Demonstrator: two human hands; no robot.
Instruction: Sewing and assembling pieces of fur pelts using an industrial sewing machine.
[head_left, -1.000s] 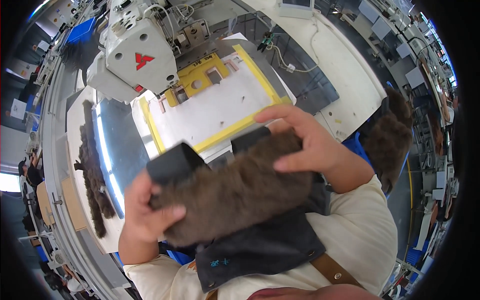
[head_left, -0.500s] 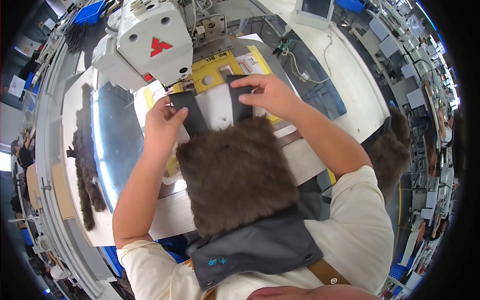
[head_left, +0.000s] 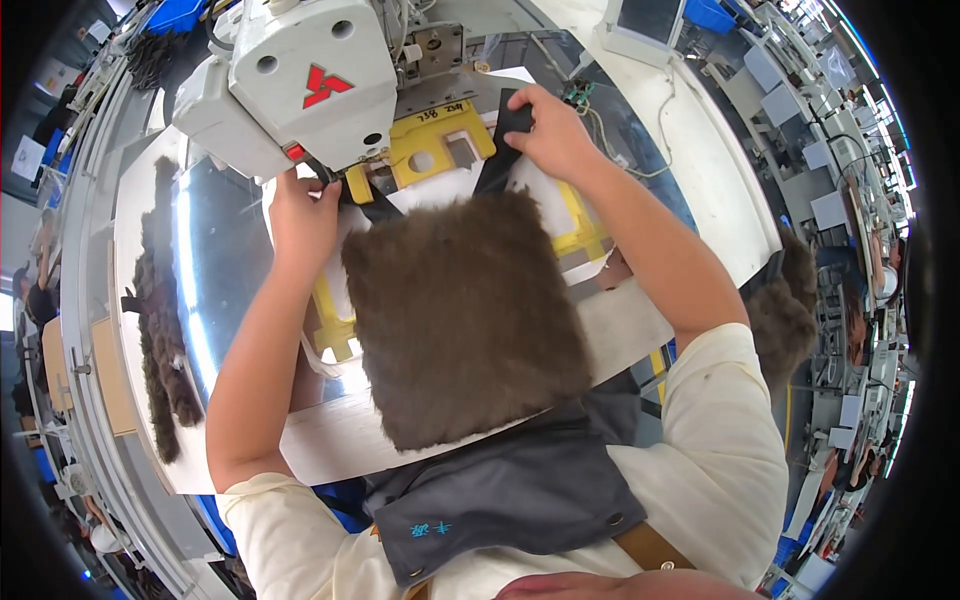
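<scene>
A square brown fur piece [head_left: 465, 320] lies in front of me, partly over the worktable's near edge. Two black straps [head_left: 497, 165] run from its far side, spread apart toward the sewing machine [head_left: 310, 85]. My left hand [head_left: 304, 215] pinches the left strap under the machine head, where its end is partly hidden. With thumb and fingers, my right hand [head_left: 550, 128] grips the far end of the right strap. Between the straps sits a yellow clamp plate [head_left: 440, 145] with cut-out openings.
Brown fur strips [head_left: 160, 310] lie along the table's left side. More brown fur [head_left: 785, 315] hangs at the right. A white-framed control screen [head_left: 640, 22] stands at the back right, with a cable [head_left: 662, 110] nearby. People sit at benches beyond.
Both hands have moved away from me, carrying the straps farther toward the machine and drawing the fur piece along. The straps now spread wider, and the right one slants outward.
</scene>
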